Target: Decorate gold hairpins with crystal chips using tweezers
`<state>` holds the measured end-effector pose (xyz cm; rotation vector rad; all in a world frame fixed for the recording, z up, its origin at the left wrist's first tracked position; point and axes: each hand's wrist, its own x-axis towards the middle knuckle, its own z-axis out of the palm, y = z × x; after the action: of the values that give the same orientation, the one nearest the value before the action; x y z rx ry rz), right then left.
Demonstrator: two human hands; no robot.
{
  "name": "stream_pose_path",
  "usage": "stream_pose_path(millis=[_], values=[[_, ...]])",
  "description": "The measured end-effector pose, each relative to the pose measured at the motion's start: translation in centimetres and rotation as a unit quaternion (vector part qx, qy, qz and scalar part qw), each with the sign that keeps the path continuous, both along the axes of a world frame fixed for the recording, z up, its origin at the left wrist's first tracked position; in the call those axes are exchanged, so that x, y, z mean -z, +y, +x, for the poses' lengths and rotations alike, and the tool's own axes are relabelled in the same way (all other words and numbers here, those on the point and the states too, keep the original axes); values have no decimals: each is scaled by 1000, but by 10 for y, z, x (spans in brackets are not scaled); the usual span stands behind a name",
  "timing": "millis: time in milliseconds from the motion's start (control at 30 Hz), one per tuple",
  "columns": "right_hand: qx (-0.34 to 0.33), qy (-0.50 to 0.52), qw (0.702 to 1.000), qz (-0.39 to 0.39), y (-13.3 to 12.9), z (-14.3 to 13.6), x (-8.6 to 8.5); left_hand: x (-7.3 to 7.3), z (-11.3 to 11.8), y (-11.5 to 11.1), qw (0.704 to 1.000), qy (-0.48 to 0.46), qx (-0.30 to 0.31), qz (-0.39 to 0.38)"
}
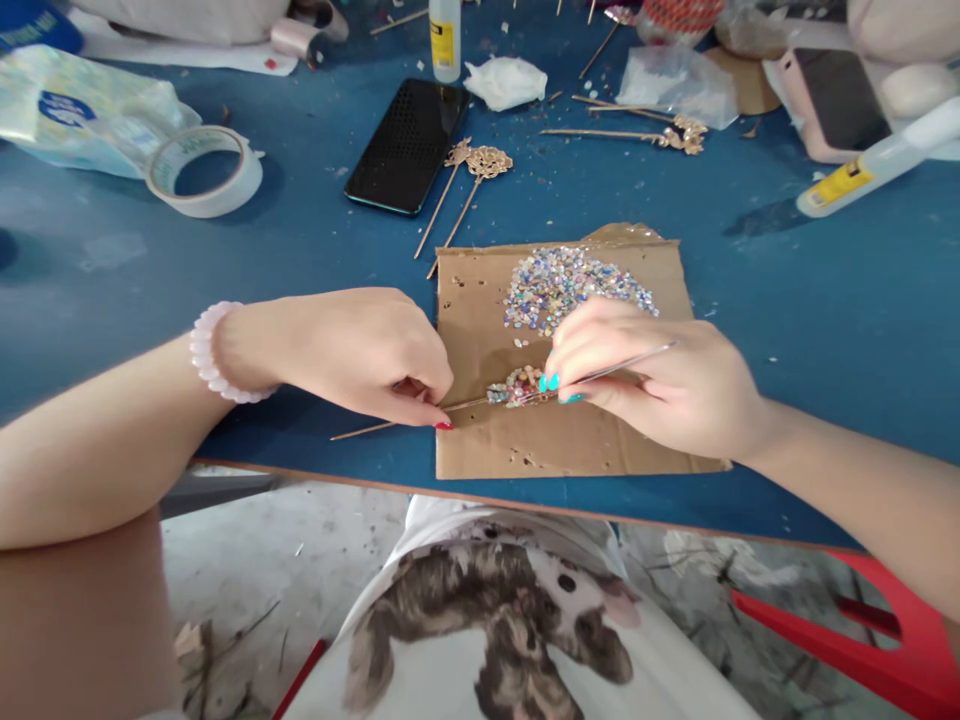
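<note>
i have the left hand (375, 350) pinching the stem of one beaded hairpin (514, 388) between thumb and fingers, and the right hand (660, 375) gripping one pair of tweezers (630, 362) at the pin's decorated head. that head lies on one sheet of cardboard (600, 445), the stem running out past its left edge. farther up the board sits one heap of tiny gems (566, 280), too many for me to count. beyond it i count two gold hairpins (489, 162) side by side, two phones (405, 145), two yellow-labelled bottles (445, 45) and one roll of tape (206, 202)
</note>
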<state>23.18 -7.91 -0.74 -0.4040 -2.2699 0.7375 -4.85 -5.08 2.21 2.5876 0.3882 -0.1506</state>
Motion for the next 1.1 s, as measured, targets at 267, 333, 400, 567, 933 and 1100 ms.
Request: stream_pose_path(millis=[267, 333, 400, 567, 933, 1100], values=[[-8, 5, 1000, 1, 0, 0, 3, -1, 0, 2, 1000, 20, 19, 3], [-9, 4, 1000, 2, 0, 1, 3, -2, 1, 2, 1000, 20, 19, 4], [-8, 3, 1000, 3, 0, 1, 2, -2, 1, 1, 1000, 18, 21, 7], [-11, 6, 1000, 1, -2, 0, 1, -1, 0, 2, 1000, 14, 25, 10], [45, 49, 998, 19, 6, 8, -1, 3, -1, 4, 1000, 12, 15, 15], [174, 121, 977, 0, 27, 24, -1, 0, -1, 4, 999, 34, 5, 24]])
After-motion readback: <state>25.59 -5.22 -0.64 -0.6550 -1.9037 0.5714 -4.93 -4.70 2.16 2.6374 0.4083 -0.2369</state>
